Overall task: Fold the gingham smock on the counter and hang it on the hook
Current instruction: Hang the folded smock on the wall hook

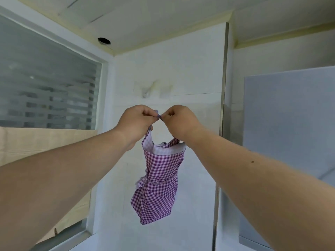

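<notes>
Purple-and-white gingham cotton smock (157, 180), folded into a bundle, hangs below the small metal wall hook (145, 94); our left hand (137, 120) and right hand (178, 122) each pinch its thin neck strap (158, 115) just under that hook; we think the short loop may miss the hook's tip, or one pinch slips and the bundle unfolds.

Soft daylight, slight blur, fisheye edges
</notes>
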